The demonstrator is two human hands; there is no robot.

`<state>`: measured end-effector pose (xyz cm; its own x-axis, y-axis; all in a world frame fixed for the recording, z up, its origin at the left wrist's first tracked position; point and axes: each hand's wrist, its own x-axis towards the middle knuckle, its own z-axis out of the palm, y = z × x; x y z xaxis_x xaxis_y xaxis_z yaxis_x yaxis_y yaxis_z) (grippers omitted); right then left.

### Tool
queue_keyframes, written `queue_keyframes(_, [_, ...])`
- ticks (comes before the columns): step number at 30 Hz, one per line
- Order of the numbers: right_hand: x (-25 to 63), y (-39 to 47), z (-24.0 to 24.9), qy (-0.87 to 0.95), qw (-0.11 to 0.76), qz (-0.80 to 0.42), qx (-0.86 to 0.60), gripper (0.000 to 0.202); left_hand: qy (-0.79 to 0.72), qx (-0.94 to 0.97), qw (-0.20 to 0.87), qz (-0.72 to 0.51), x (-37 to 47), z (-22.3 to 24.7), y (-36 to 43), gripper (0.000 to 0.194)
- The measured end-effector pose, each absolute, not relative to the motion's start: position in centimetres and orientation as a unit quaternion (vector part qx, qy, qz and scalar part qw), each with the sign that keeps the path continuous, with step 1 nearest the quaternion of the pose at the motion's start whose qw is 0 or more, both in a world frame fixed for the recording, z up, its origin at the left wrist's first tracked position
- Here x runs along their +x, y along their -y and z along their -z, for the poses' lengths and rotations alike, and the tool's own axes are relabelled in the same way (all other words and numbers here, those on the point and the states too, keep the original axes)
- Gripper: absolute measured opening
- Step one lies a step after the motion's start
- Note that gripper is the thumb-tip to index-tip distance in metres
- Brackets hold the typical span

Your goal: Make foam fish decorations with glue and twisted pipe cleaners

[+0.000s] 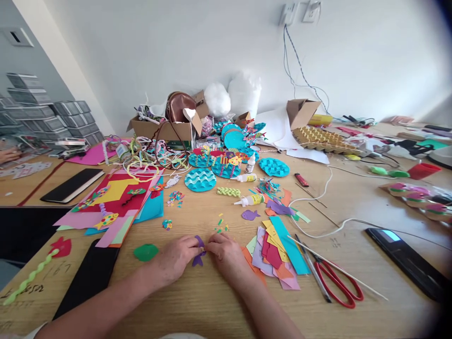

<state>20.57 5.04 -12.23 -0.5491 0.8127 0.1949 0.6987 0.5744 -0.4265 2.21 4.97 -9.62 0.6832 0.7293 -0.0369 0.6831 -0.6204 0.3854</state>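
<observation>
two bare forearms [113,299] come nearest the camera, slanting in from the lower edge to two hands that almost meet over the wooden table [212,310]. the purple paper fish [198,261] sits right between their fingertips, its long axis running roughly away from the person, forked tail towards the body and the other end towards the wall [148,42]. the left hand [178,256] lies to its left, thumb and finger seemingly pinched on its middle; the right hand [224,252] meets it from the right, fingers bent and tips at its right edge, though i cannot tell whether they grip it. neither hand looks clearly nearer: what counts is this narrow meeting of fingertips across the fish's waist, with both ends left uncovered

just beside the left hand lies a green paper leaf [146,253]. beyond the hands are tiny yellow and green scraps [221,228], then a second purple fish [250,215] and a glue bottle [251,200] on its side, nozzle to the left. right of the right hand, coloured paper strips [271,256] fan out, with red-handled scissors [324,278] past them. farther off lie wavy blue discs [200,183], coloured sheets [116,190] to the left, a crammed cardboard box [151,129] near the wall, and another person's hand [9,154] at the far left edge
</observation>
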Motion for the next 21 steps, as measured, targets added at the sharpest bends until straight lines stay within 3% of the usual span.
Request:
queue_keyframes(9, [20.6,-5.0,12.2,0.866,0.195,-0.162,-0.431,0.03,-0.388,0.909,0.141,-0.052,2.5,9.5,-4.8,0.035])
queue_keyframes(21, [21.3,-4.7,9.7,0.832,0.154,-0.211,-0.489,0.033,-0.408,0.887,0.189,-0.102,1.6,8.6,-4.6,0.038])
